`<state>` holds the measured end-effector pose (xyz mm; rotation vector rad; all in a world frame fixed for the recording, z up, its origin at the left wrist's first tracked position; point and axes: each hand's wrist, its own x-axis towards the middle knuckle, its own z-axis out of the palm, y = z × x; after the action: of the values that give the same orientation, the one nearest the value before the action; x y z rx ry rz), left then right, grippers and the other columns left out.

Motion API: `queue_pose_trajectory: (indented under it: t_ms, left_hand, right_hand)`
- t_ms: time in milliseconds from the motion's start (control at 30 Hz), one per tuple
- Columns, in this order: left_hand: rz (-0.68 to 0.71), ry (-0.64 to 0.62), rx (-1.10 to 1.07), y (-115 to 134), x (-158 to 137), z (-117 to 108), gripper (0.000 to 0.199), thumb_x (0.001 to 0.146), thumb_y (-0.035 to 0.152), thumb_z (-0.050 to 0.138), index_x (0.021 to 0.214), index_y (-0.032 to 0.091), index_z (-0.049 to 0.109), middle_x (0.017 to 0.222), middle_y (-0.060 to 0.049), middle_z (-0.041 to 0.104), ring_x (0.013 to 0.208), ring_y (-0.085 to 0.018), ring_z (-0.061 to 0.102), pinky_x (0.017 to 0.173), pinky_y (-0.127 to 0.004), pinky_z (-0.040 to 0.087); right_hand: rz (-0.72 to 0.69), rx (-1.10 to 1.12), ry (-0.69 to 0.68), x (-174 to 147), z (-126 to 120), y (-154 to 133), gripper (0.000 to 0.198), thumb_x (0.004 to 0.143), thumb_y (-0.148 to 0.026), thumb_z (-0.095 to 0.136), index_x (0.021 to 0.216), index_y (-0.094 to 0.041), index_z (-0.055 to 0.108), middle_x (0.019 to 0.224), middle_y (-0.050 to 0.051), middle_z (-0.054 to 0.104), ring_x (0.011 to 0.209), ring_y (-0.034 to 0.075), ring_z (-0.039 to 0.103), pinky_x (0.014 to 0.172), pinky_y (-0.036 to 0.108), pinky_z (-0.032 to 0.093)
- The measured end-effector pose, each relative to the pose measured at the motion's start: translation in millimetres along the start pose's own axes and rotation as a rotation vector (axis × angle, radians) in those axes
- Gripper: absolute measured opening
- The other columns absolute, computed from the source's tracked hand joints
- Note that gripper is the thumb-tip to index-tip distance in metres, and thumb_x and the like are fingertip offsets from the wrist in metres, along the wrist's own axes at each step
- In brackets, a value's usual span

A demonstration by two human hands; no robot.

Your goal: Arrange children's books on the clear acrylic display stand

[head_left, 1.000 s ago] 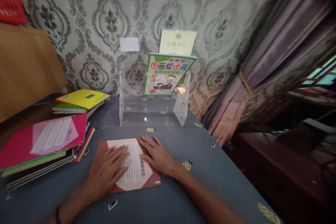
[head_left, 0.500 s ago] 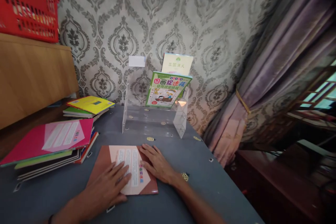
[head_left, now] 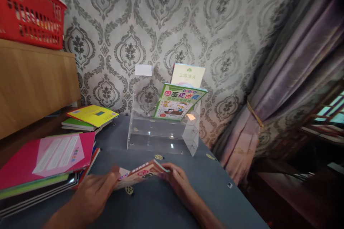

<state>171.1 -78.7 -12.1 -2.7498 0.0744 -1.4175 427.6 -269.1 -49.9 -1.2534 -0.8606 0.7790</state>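
Observation:
A thin brown-edged book is tilted up off the table, showing a cover with large coloured characters. My left hand grips its left end, fingers closed around the edge. At the opposite end, my right hand pinches the corner between thumb and fingers. Behind the book stands a clear acrylic rack. A green-bordered picture book leans in its upper tier, and a cream book rises behind that one.
A stack topped by a pink book lies at the left of the grey table. Farther back is a pile with a yellow book. A red basket sits on a wooden cabinet. A tied curtain hangs right.
The book lay flat under both palms; now both hands hold it by its ends, lifted and tilted, with its other cover showing. The camera view has shifted slightly.

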Motion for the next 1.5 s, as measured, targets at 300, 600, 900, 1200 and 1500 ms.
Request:
queue_pose_trajectory:
  t_ms: [300, 600, 900, 1200, 1500]
  left_hand:
    - [-0.054, 0.0, -0.208, 17, 73, -2, 0.024, 0.11, 0.019, 0.028, 0.109, 0.02, 0.052, 0.072, 0.001, 0.071, 0.057, -0.013, 0.068, 0.055, -0.024, 0.05]
    - [-0.009, -0.13, -0.343, 21, 86, 5, 0.025, 0.11, 0.036, 0.032, 0.12, 0.018, 0.046, 0.088, -0.003, 0.076, 0.069, -0.016, 0.073, 0.061, -0.026, 0.053]
    - [0.056, -0.158, -0.123, 33, 63, 19, 0.034, 0.104, 0.01, 0.027, 0.132, 0.017, 0.045, 0.101, -0.008, 0.077, 0.081, -0.019, 0.076, 0.067, -0.03, 0.058]
    - [-0.191, -0.216, -0.16, 17, 116, 30, 0.024, 0.108, 0.03, 0.032, 0.111, 0.022, 0.054, 0.081, -0.001, 0.074, 0.069, -0.018, 0.073, 0.059, -0.026, 0.051]
    - [-0.133, -0.062, -0.118, -20, 226, 29, 0.028, 0.104, 0.035, 0.041, 0.081, 0.021, 0.05, 0.076, -0.001, 0.062, 0.068, -0.017, 0.059, 0.064, -0.028, 0.04]
  right_hand:
    - [0.245, -0.141, -0.119, -12, 3, -9, 0.052, 0.063, -0.074, 0.081, 0.077, -0.024, 0.079, 0.105, 0.012, 0.077, 0.112, 0.036, 0.068, 0.107, 0.054, 0.046]
    - [0.195, -0.243, -0.075, -9, 2, -4, 0.048, 0.076, -0.07, 0.074, 0.081, -0.023, 0.077, 0.1, 0.011, 0.077, 0.106, 0.034, 0.068, 0.101, 0.05, 0.049]
    - [0.023, -0.328, 0.003, -7, 14, -5, 0.061, 0.075, -0.084, 0.062, 0.065, -0.024, 0.072, 0.081, 0.009, 0.074, 0.088, 0.032, 0.07, 0.09, 0.05, 0.054]
    - [-0.188, -0.302, 0.121, 4, -2, -39, 0.058, 0.084, -0.076, 0.061, 0.063, -0.022, 0.067, 0.072, 0.006, 0.07, 0.07, 0.023, 0.065, 0.069, 0.036, 0.057]
    - [-0.552, -0.861, 0.14, 54, -77, -181, 0.04, 0.095, -0.056, 0.053, 0.098, -0.021, 0.072, 0.093, 0.01, 0.073, 0.095, 0.029, 0.069, 0.086, 0.045, 0.057]
